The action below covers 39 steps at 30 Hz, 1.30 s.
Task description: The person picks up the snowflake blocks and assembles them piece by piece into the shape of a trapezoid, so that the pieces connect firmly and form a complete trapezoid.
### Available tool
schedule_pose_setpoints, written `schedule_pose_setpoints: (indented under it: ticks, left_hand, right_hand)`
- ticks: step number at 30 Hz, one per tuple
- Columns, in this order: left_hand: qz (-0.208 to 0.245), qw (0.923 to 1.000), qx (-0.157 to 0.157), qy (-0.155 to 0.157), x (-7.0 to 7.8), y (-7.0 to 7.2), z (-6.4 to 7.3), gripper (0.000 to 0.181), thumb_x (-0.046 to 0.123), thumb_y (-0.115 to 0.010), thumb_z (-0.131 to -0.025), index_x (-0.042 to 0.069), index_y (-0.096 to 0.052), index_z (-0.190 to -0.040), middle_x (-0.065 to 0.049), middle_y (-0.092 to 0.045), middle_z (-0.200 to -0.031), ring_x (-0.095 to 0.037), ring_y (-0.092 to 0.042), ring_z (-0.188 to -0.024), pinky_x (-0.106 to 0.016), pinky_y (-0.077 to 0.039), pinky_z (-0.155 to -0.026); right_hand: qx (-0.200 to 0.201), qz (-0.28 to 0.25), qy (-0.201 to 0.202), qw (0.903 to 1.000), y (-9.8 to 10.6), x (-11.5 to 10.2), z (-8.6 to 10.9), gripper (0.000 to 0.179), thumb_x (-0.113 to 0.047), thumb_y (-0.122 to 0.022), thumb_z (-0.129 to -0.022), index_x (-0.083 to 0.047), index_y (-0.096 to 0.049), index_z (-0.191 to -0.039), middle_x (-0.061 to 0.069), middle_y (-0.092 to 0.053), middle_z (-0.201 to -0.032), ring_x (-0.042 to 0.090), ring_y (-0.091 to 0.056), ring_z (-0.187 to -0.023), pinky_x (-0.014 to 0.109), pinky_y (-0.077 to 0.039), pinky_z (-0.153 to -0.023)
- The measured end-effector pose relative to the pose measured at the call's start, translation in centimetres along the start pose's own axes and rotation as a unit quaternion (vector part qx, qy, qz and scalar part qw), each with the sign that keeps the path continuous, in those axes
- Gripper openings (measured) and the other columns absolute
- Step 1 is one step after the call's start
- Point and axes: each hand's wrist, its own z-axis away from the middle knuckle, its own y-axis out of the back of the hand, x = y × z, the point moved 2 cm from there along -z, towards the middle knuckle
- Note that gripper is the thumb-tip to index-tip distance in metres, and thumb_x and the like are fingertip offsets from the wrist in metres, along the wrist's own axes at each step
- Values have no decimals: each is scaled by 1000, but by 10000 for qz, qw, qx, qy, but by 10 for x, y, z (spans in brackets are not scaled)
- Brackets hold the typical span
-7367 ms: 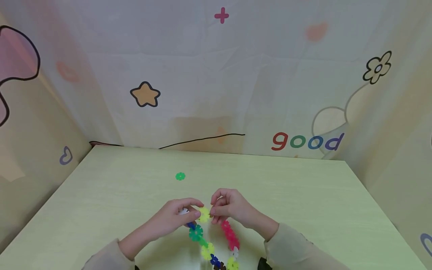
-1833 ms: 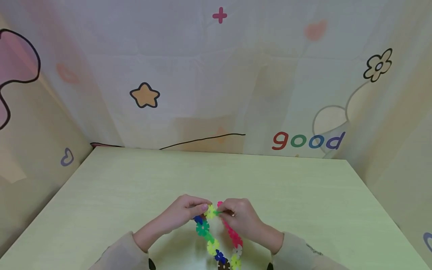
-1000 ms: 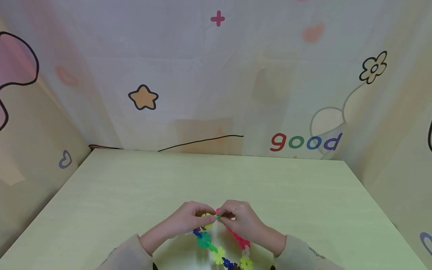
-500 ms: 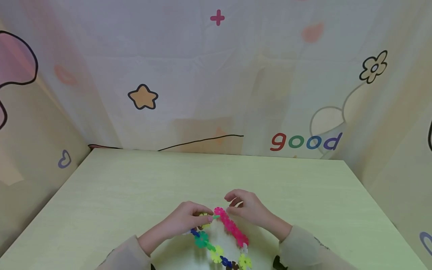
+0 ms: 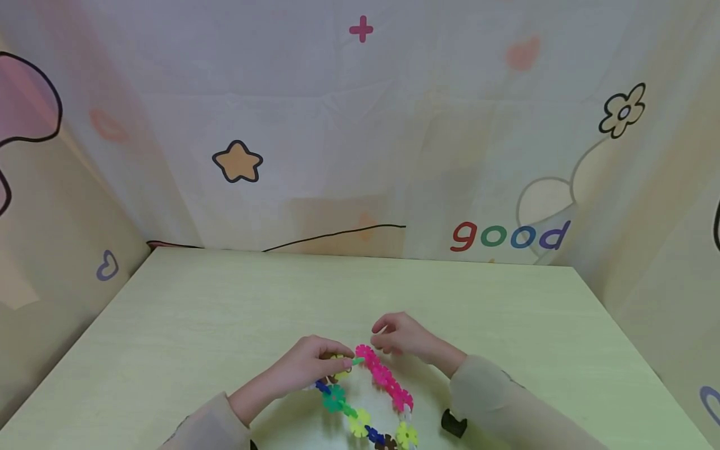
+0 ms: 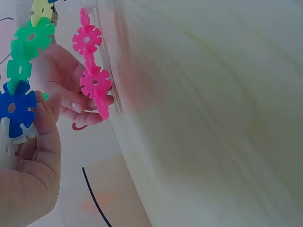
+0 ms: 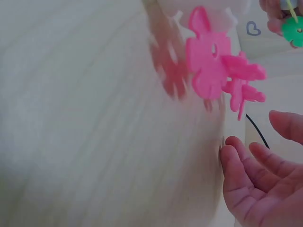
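Observation:
A chain of interlocking plastic snowflake discs hangs in a curve below my hands in the head view. My left hand (image 5: 306, 367) pinches its left end between thumb and fingers, at a yellow disc (image 5: 340, 367). From there a green disc (image 5: 358, 361), seen edge-on, sticks out to the right. Pink discs (image 5: 384, 376) form the chain's other end, right beside the green one. My right hand (image 5: 406, 337) is just behind and right of the pink end, fingers loosely bent. In the right wrist view its fingers (image 7: 258, 165) hold nothing, apart from the pink discs (image 7: 208, 66).
The pale table (image 5: 225, 300) runs back to a printed cloth backdrop (image 5: 315, 125), with cloth at both sides. A small black object (image 5: 454, 424) shows by the right sleeve (image 5: 489, 394).
The loose green disc left the table; my right hand then pinched a green disc against the yellow one. It has since let go and drawn back. My left hand keeps its hold.

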Motion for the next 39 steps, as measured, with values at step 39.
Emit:
schedule_pose_setpoints:
  ticks: [39]
  left_hand:
    - [1038,9945,-86,113,-14,2,-6,35,30,-56,-86,2,-62,-105,-19,-64,-95,-25,-64,-79,-30,-53,-69]
  right_hand:
    - [-137,-789,271,9964,-2,-12,15,19,-19,-58,-85,-2,-60,-92,0,-56,-69,14,-49,-60,26,-43,-53]
